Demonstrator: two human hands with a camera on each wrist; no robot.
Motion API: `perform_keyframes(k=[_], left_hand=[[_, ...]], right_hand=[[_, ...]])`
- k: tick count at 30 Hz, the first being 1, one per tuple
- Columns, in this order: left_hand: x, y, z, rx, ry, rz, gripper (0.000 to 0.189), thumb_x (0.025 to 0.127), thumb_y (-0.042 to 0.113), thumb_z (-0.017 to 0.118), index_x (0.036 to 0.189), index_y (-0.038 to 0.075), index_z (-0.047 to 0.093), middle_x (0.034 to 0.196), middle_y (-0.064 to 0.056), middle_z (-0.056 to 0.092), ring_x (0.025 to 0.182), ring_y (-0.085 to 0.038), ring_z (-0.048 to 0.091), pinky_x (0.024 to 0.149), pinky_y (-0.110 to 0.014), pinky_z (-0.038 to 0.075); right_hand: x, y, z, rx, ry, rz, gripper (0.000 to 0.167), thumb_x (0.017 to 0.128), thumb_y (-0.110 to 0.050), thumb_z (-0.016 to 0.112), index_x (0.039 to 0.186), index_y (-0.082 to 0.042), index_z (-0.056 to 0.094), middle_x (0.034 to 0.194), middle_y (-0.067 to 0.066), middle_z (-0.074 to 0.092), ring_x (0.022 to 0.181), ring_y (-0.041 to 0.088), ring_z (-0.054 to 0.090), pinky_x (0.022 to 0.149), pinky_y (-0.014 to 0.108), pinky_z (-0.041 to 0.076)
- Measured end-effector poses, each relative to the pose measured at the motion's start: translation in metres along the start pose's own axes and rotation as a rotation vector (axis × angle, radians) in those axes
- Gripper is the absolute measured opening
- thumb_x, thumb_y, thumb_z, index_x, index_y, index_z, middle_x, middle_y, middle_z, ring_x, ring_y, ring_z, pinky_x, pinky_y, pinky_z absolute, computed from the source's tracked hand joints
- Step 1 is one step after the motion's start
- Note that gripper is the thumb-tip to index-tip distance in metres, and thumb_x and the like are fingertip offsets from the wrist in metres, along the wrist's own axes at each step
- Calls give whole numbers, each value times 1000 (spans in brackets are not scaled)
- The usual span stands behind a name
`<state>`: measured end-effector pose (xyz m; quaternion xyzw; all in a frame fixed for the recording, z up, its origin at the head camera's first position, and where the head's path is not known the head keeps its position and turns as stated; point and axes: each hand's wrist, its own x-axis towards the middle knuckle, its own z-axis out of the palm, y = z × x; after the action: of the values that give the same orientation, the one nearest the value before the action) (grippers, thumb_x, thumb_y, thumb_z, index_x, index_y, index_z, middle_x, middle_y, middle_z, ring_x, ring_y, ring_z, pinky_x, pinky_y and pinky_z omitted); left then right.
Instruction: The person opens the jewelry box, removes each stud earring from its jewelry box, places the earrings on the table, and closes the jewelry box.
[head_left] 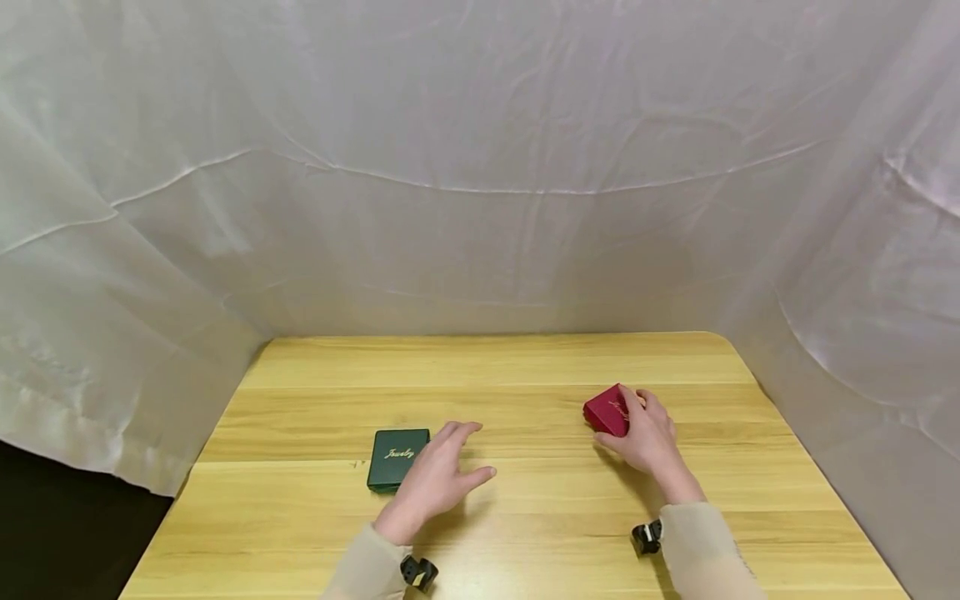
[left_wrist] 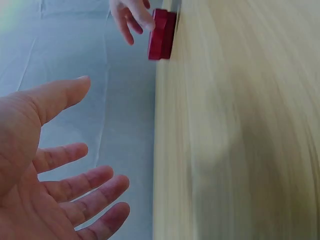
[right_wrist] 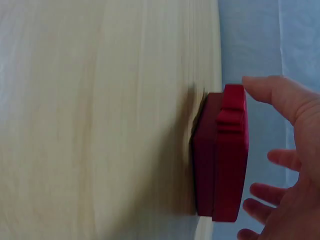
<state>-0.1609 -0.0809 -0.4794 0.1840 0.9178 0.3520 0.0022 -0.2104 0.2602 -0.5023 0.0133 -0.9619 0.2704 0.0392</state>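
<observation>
A crimson, gold-lettered box (head_left: 605, 412) with a ribbon bow (right_wrist: 231, 119) sits just beside the parted fingers of the right hand (head_left: 647, 435); a flat dark-green square box (head_left: 393, 465) lies beside the left hand's (head_left: 437, 477) spread fingers.

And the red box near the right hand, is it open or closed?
The red box is closed: the right wrist view shows its lid meeting its base along a seam, with no visible gap.

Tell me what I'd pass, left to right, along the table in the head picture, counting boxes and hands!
Going by their middles: green box → left hand → red box → right hand.
</observation>
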Motion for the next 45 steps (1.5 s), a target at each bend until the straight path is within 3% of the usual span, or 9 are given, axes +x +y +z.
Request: perform_keyframes(k=[9,14,20,26,35,45], left_hand=[[9,10,17,-37,-45,14,62,89,39,72,141,11,51,133,-7,54,109,-25,58,88,-42,50],[14,16,23,-70,-60,25,62,89,36,72,140,9,51,131,-9,56,107,-25,59,85,-39,51],[22,20,33,-92,-76,42,59,90,32,72,139,7,52,129,-11,57,105,-23,58,84,-36,51],[29,22,42,-174,-130,50,57,91,26,71,140,4,50,127,-13,56,105,-22,59,86,-33,50],[39,24,55,-283,-189,61,57,92,21,70,141,2,48,125,-15,57,105,-22,60,83,-27,50],[53,26,75,-331,-204,59,60,93,17,69,144,-1,43,127,-16,57,110,-25,60,88,-25,49]], right_hand=[[0,7,-5,-7,-74,133,98,80,-30,80,150,7,22,139,39,28,114,52,43,92,63,38],[0,8,-8,-5,-104,177,102,79,-33,82,149,10,21,135,39,29,109,50,47,91,62,42],[-2,8,-8,-16,-118,173,102,73,-29,86,147,10,27,131,37,36,105,48,50,90,60,43],[-2,10,-9,-2,-129,169,100,73,-25,86,146,11,27,132,36,38,107,49,49,92,62,42],[-6,12,-8,35,-129,99,98,70,-19,88,144,12,31,132,35,41,109,47,49,93,62,40],[-10,5,-3,101,-150,31,99,67,-11,89,144,12,32,137,35,40,119,50,46,98,63,36]])
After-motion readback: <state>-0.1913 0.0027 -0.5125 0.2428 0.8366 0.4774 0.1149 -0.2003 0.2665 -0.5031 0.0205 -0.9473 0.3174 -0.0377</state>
